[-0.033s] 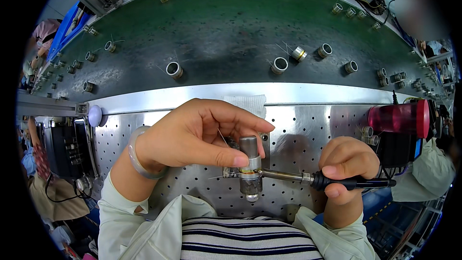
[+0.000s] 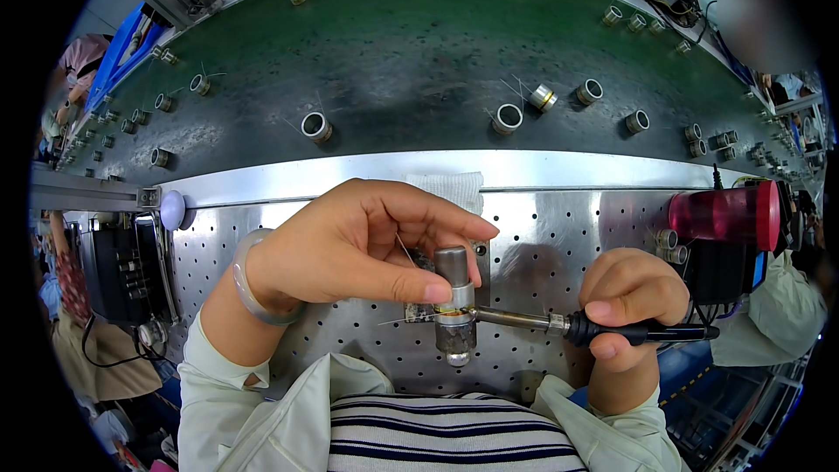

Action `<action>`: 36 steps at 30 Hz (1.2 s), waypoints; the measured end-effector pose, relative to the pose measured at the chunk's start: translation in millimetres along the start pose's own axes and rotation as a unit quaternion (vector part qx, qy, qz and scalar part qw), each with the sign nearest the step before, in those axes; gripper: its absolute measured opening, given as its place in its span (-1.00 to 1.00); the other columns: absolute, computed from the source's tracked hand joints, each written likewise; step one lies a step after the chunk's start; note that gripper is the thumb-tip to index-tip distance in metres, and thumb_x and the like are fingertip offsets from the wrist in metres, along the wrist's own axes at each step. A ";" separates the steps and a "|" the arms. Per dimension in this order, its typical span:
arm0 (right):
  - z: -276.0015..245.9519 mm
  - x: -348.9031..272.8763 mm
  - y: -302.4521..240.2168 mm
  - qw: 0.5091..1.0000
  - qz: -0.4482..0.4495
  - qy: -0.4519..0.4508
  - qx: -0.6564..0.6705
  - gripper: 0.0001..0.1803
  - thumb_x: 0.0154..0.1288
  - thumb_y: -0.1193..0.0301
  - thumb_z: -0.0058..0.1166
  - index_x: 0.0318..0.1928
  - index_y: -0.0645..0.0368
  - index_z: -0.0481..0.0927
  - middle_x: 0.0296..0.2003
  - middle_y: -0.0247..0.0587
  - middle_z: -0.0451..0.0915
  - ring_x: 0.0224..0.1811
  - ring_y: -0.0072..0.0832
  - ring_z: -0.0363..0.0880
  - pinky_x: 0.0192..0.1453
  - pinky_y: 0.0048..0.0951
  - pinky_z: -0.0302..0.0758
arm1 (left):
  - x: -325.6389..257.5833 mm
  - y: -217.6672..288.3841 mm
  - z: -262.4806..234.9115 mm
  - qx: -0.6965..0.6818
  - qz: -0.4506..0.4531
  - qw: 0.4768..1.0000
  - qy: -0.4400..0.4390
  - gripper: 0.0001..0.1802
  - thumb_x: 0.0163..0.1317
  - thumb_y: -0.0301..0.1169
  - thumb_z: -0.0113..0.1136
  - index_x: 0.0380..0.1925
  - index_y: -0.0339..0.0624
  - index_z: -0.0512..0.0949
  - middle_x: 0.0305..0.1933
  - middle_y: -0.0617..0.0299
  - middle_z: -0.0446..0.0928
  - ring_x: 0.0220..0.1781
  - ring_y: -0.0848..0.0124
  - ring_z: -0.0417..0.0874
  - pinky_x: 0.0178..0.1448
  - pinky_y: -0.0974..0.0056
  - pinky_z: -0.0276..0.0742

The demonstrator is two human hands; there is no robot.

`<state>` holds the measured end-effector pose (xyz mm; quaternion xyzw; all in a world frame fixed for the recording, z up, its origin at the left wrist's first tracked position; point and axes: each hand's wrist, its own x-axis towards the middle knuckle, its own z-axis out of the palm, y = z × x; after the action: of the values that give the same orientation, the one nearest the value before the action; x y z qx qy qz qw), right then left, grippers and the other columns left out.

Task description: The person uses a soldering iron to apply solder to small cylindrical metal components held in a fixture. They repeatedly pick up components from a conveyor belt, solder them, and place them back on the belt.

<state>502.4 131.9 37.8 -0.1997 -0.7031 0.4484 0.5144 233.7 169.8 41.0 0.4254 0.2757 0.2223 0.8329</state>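
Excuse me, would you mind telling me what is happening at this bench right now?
A person at a perforated metal bench steadies a small grey metal cylinder with the left hand. The right hand holds a black-handled soldering iron, its tip against the cylinder's side. Similar metal rings lie spread over the green conveyor belt behind.

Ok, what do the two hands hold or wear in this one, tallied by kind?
Soldering iron, gripped in the right hand: 1
Metal cylinder, pinched by the left hand: 1
Bracelet, on the left wrist: 1
Total: 3
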 end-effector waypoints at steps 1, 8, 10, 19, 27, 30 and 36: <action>0.0 0.0 0.0 1.000 -0.001 0.000 -0.002 -0.74 -0.16 0.57 0.35 -0.39 0.33 0.56 -0.64 -0.19 0.50 -0.69 -0.41 0.47 -0.61 -0.51 0.38 | 0.1 0.7 0.4 -0.002 -0.003 1.000 0.001 -0.43 -0.04 -0.66 0.30 0.07 -0.50 0.43 -0.18 -0.09 0.58 -0.13 0.38 0.61 -0.13 0.43 0.54; -0.1 2.1 -4.5 0.999 -0.001 -0.016 -0.029 -0.75 -0.14 0.54 0.36 -0.40 0.30 0.56 -0.64 -0.20 0.49 -0.69 -0.40 0.47 -0.62 -0.51 0.37 | -0.4 4.4 6.7 0.001 -0.001 1.000 0.030 -0.38 -0.09 -0.67 0.34 0.07 -0.51 0.42 -0.16 -0.07 0.57 -0.14 0.38 0.61 -0.23 0.49 0.58; -0.4 2.0 -4.8 0.999 0.000 -0.016 -0.029 -0.75 -0.13 0.54 0.35 -0.41 0.30 0.56 -0.65 -0.20 0.49 -0.70 -0.40 0.47 -0.63 -0.51 0.35 | -0.6 4.2 11.0 0.014 0.015 0.999 0.044 -0.36 -0.11 -0.68 0.36 0.08 -0.51 0.41 -0.15 -0.06 0.57 -0.14 0.38 0.61 -0.25 0.51 0.58; -7.8 -6.1 0.8 0.997 -0.019 0.075 0.029 -0.81 -0.07 0.56 0.25 -0.41 0.37 0.54 -0.68 -0.16 0.49 -0.75 -0.43 0.41 -0.64 -0.52 0.34 | 4.3 1.4 3.6 0.024 0.000 1.000 0.014 -0.24 -0.15 -0.69 0.37 0.16 -0.48 0.34 -0.14 -0.07 0.57 -0.11 0.39 0.61 -0.24 0.50 0.59; -1.6 -5.3 0.7 0.994 0.022 0.082 0.068 -0.78 -0.11 0.59 0.28 -0.38 0.40 0.57 -0.65 -0.14 0.51 -0.70 -0.42 0.45 -0.59 -0.51 0.37 | 4.9 1.4 -1.6 -0.039 -0.008 0.999 -0.018 -0.28 -0.06 -0.71 0.31 0.19 -0.48 0.30 -0.15 -0.13 0.56 -0.25 0.48 0.62 -0.27 0.57 0.57; 0.2 -4.5 2.1 0.995 0.022 0.069 0.066 -0.76 -0.13 0.60 0.29 -0.36 0.40 0.58 -0.64 -0.13 0.52 -0.70 -0.42 0.44 -0.58 -0.51 0.36 | 5.6 -4.0 -2.6 -0.031 -0.018 0.999 -0.013 -0.28 -0.05 -0.71 0.31 0.19 -0.49 0.29 -0.14 -0.15 0.55 -0.24 0.50 0.62 -0.27 0.59 0.57; -2.4 -8.1 0.3 0.995 0.039 0.086 0.030 -0.77 -0.14 0.59 0.30 -0.39 0.38 0.57 -0.63 -0.12 0.53 -0.69 -0.41 0.45 -0.57 -0.51 0.37 | 7.5 -2.0 0.5 -0.041 -0.023 0.999 -0.012 -0.26 -0.05 -0.71 0.30 0.20 -0.49 0.27 -0.13 -0.14 0.55 -0.23 0.50 0.62 -0.27 0.59 0.57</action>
<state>507.6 127.1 33.3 -0.2496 -0.6342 0.4704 0.5606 239.9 172.9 37.6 0.3871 0.2664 0.2086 0.8577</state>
